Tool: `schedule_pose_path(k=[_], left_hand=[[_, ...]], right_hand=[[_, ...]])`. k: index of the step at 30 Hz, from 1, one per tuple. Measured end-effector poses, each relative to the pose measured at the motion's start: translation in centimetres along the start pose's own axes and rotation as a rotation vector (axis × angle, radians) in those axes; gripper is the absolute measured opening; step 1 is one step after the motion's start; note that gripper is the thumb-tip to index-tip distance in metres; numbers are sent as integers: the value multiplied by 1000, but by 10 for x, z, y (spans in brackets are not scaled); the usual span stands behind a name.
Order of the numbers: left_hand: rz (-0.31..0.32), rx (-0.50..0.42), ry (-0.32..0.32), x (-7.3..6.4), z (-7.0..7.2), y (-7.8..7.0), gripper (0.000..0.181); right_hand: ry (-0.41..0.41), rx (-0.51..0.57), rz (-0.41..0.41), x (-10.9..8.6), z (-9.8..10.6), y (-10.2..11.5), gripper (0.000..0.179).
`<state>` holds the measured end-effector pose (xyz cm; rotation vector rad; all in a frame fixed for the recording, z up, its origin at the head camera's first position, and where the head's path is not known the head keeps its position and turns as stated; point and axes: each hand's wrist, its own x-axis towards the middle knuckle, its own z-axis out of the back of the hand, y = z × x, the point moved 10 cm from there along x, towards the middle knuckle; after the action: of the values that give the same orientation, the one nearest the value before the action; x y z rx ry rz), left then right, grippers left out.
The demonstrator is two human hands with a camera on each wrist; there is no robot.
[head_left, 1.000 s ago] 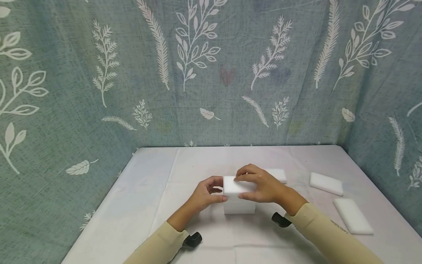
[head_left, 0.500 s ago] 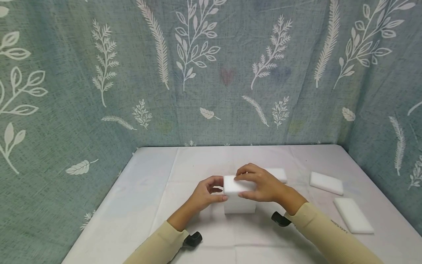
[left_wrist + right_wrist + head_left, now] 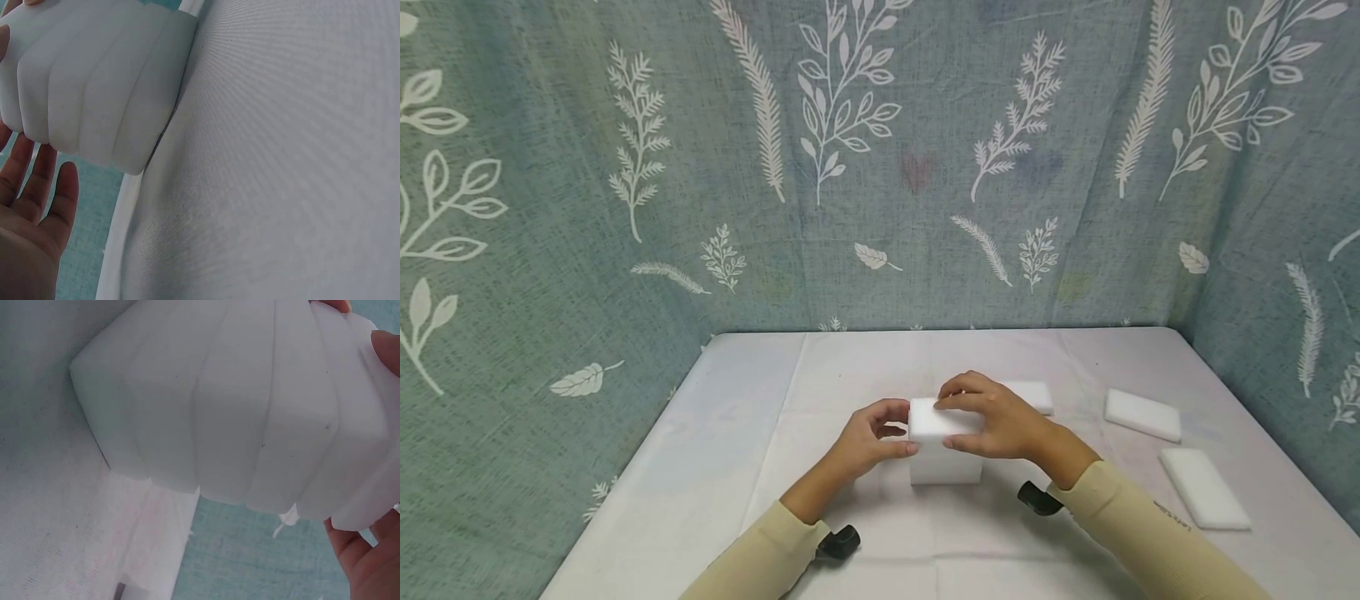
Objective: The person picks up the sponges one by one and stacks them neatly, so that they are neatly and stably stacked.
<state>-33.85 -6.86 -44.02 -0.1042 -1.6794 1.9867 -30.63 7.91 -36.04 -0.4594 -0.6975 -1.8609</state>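
A stack of several white sponges point(image 3: 946, 468) stands upright on the table, its layers visible in both wrist views. My left hand point(image 3: 867, 442) is at the stack's left end, thumb on the front edge and fingers reaching to the back, pinching the upper sponges. In the left wrist view some of the left fingers point(image 3: 47, 181) touch the stack's far edges. From the right, my right hand point(image 3: 1000, 423) grips the top sponge point(image 3: 934, 423), thumb in front and fingers over the top and back. The right fingers point(image 3: 353, 550) meet the top layer's far edge in the right wrist view.
Three loose white sponges lie to the right: one point(image 3: 1033, 395) behind the right hand, another point(image 3: 1142, 415) farther right, and a third point(image 3: 1205, 489) nearer the table's right edge. A white cloth covers the table point(image 3: 820, 375). Patterned curtains point(image 3: 880, 167) hang behind and at both sides.
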Motion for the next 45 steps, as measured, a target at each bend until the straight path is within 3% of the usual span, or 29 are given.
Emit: schedule_pose_path(k=[24, 33, 40, 45], left_hand=[[21, -9, -11, 4, 3, 2, 56], [-25, -34, 12, -5, 1, -30, 61], [-51, -29, -11, -6, 4, -35, 62], [-31, -29, -22, -3, 5, -33, 62]], right_hand=[[22, -6, 14, 4, -2, 0, 39], [23, 8, -30, -2, -6, -3, 44], [13, -1, -26, -8, 1, -4, 48], [23, -15, -71, -19, 10, -11, 48]])
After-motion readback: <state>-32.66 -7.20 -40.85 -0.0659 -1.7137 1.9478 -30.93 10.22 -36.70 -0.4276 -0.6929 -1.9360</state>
